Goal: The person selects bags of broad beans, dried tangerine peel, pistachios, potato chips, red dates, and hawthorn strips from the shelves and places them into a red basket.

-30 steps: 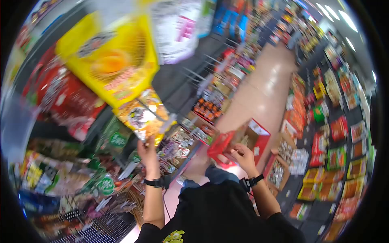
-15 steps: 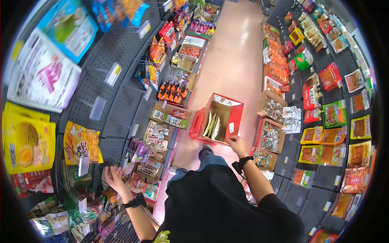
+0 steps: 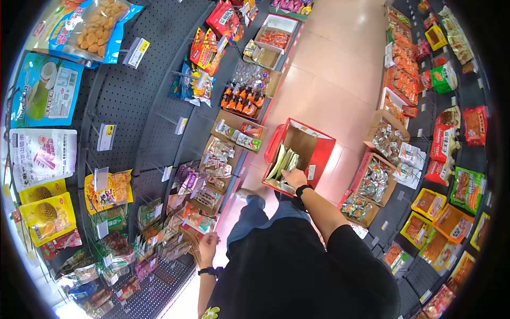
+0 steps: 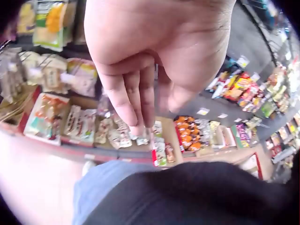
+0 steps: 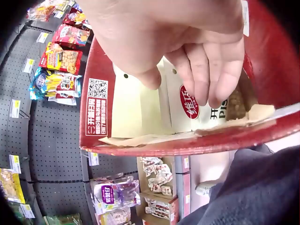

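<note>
My right hand reaches into a red cardboard box that stands open in the aisle. Several pale, flat bags stand upright along the box's left side. In the right wrist view, the fingers extend down over a pale bag with a round red logo beside them, and the thumb is spread apart from them. My left hand hangs empty beside the left shelf, its fingers loosely bent, as the left wrist view also shows.
On the left, a black pegboard shelf carries hanging snack bags, among them a yellow durian bag. Open cartons of small packets line its base. More cartons and hanging packs border the aisle floor on the right.
My left hand has come away from the hanging yellow snack bag, down and back toward my body. My right hand has moved from the box's near edge in over the pale bags.
</note>
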`<state>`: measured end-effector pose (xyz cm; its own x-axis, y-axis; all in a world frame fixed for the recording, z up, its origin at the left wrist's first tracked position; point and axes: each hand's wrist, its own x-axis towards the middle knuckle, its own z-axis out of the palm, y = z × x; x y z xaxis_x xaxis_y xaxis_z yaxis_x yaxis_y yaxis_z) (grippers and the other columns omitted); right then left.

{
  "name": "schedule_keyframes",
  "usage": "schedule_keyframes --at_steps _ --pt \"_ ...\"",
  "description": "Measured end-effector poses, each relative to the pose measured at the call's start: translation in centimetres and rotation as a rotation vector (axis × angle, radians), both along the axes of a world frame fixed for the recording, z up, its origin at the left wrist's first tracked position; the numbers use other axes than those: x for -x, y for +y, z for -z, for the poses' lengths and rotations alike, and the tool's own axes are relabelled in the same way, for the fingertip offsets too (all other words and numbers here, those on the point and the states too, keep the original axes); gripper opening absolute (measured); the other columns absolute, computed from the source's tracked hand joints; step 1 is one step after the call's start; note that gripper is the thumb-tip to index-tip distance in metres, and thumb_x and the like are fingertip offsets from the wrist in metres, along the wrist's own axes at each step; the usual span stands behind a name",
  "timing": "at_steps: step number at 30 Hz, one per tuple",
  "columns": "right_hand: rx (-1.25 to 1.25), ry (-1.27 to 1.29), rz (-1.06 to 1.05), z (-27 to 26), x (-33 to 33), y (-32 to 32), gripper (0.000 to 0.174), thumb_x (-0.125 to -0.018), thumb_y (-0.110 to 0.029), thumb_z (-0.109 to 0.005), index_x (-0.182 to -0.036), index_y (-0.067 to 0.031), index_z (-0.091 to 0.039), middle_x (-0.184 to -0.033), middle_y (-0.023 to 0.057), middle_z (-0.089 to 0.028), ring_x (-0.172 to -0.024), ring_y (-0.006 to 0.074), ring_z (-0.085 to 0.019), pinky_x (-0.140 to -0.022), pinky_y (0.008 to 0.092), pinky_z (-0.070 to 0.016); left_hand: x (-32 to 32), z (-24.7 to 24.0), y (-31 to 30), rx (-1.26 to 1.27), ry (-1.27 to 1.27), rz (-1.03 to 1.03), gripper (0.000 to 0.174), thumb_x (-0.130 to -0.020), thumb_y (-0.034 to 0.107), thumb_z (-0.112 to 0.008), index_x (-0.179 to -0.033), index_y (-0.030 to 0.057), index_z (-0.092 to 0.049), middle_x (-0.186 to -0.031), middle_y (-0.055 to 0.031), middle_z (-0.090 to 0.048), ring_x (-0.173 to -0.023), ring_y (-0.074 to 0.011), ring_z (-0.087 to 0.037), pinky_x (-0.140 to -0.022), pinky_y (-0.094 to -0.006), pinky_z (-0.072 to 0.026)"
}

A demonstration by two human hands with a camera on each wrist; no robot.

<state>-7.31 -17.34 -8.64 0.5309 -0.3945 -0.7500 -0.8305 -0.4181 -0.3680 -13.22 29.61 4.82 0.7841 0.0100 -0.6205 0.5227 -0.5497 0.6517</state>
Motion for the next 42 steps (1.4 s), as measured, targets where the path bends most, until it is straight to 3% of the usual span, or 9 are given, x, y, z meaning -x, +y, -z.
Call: schedule_keyframes --at_steps 5,11,14,16,17,20,29,36,42 --pt "0.031 -0.023 0.089 2.8 0.6 -0.4 0.045 -0.082 -0.035 -0.060 -0.099 0.0043 -0.074 -0.102 0.0324 -0.068 -0.104 0.0457 -0.066 -0.094 0.0491 -0.0520 9.9 2.6 5.4 -0.037 0.432 -0.475 0.024 -0.097 0.012 -0.064 -0.116 -0.0027 -0.065 -0.095 -0.0147 -0.070 -0.082 -0.0245 -0.072 -0.075 -0.0355 -0.0611" --pt "-0.045 -0.034 0.063 6.7 3.0 -1.2 0.038 -0.085 -0.029 -0.060 -0.097 0.0043 -0.073 -0.099 0.0302 -0.070 -0.099 0.0451 -0.068 -0.093 0.0483 -0.0525 15.3 3.7 9.0 -0.219 0.090 0.392 0.033 -0.093 0.027 -0.066 -0.109 -0.0014 -0.071 -0.101 -0.0139 -0.074 -0.094 -0.0215 -0.071 -0.086 -0.0340 -0.0564" --pt "-0.033 -0.168 0.086 6.9 4.5 -1.4 0.035 -0.087 -0.028 -0.059 -0.088 0.0044 -0.071 -0.082 0.0241 -0.071 -0.080 0.0362 -0.071 -0.081 0.0446 -0.0553 11.0 2.0 4.3 -0.217 0.253 0.071 0.029 -0.094 0.020 -0.066 -0.111 -0.0022 -0.069 -0.098 -0.0150 -0.073 -0.084 -0.0223 -0.073 -0.075 -0.0314 -0.0593" --pt "0.029 -0.182 0.121 3.6 4.4 -1.9 0.033 -0.089 -0.027 -0.057 -0.084 0.0023 -0.070 -0.070 0.0165 -0.071 -0.063 0.0267 -0.073 -0.069 0.0400 -0.0578 7.9 1.2 2.2 -0.030 0.344 -0.347 0.024 -0.095 0.014 -0.066 -0.112 -0.0027 -0.066 -0.094 -0.0165 -0.072 -0.073 -0.0212 -0.073 -0.065 -0.0279 -0.0604" --pt "-0.037 -0.129 0.176 1.5 4.1 -2.3 0.037 -0.089 -0.034 -0.060 -0.092 0.0013 -0.072 -0.089 0.0254 -0.071 -0.092 0.0417 -0.070 -0.087 0.0502 -0.0525 6.8 2.6 2.9 -0.005 0.368 -0.398 0.025 -0.095 0.016 -0.067 -0.113 -0.0021 -0.066 -0.093 -0.0162 -0.072 -0.074 -0.0210 -0.072 -0.066 -0.0292 -0.0610" --pt "0.133 -0.299 0.120 -3.7 4.1 -2.2 0.038 -0.087 -0.034 -0.060 -0.090 0.0026 -0.071 -0.089 0.0270 -0.070 -0.086 0.0440 -0.069 -0.083 0.0498 -0.0535 3.0 3.5 2.1 0.073 0.222 -0.378 0.024 -0.096 0.016 -0.066 -0.112 -0.0020 -0.066 -0.092 -0.0159 -0.072 -0.075 -0.0207 -0.072 -0.067 -0.0287 -0.0599" --pt "-0.046 -0.702 0.153 -21.3 2.4 1.5 0.030 -0.086 -0.024 -0.062 -0.086 0.0053 -0.068 -0.074 0.0243 -0.067 -0.069 0.0346 -0.069 -0.064 0.0429 -0.0522 -10.2 1.1 -7.1 0.095 -0.239 0.246 0.029 -0.092 0.018 -0.071 -0.117 0.0029 -0.067 -0.094 -0.0079 -0.074 -0.087 -0.0152 -0.070 -0.077 -0.0287 -0.0559" --pt "-0.562 -0.797 0.269 -30.0 -0.4 8.8 0.021 -0.093 -0.014 -0.064 -0.096 0.0060 -0.069 -0.074 0.0084 -0.070 -0.065 0.0127 -0.067 -0.057 0.0277 -0.0520 -13.4 -15.4 -18.1 0.112 -0.893 0.638 0.061 -0.077 0.023 -0.084 -0.129 0.0006 -0.061 -0.129 -0.0190 -0.063 -0.119 -0.0332 -0.063 -0.101 -0.0421 -0.0508" --pt "-0.963 -0.714 0.096 -37.8 -0.9 13.2 0.018 -0.099 -0.014 -0.062 -0.105 0.0019 -0.069 -0.082 0.0070 -0.071 -0.064 0.0089 -0.064 -0.054 0.0207 -0.0461 -13.9 -16.9 -16.2 0.381 -1.055 0.405 0.060 -0.075 0.017 -0.082 -0.128 -0.0023 -0.061 -0.128 -0.0216 -0.064 -0.119 -0.0364 -0.063 -0.102 -0.0424 -0.0501"
